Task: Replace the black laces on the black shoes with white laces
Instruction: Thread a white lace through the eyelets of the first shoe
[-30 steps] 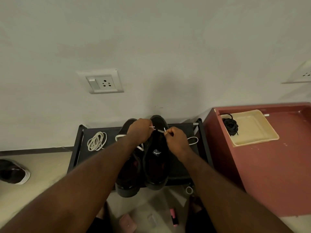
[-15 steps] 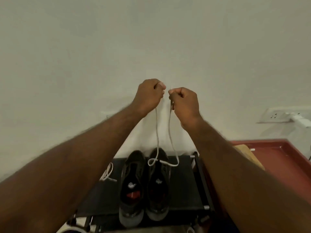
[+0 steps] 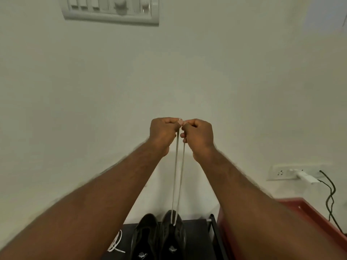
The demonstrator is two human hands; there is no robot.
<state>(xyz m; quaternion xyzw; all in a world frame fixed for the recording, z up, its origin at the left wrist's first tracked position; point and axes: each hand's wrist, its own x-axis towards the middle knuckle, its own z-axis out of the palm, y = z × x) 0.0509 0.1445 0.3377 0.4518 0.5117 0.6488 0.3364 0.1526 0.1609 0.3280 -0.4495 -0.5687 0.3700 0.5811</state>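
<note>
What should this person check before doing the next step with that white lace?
1. Left hand pinches one end of the white lace: ok.
2. Right hand pinches the other end: ok.
3. Both strands taut and uncrossed: ok.
4. Lace threaded through the right shoe near its toe: ok; which eyelets, cannot tell.
5. Left shoe shows a white lace: not ok.
6. Spare lace waits on the rack: ok.

This looks like a room in a home. A plain painted wall (image 3: 244,72) carries a switch panel (image 3: 110,10) high above the left hand (image 3: 163,134). A socket (image 3: 279,173) with a white plug (image 3: 306,177) sits down-right of the right hand (image 3: 199,136). A low black shoe rack (image 3: 197,239) holding black shoes (image 3: 144,233) stands beneath both hands.
</note>
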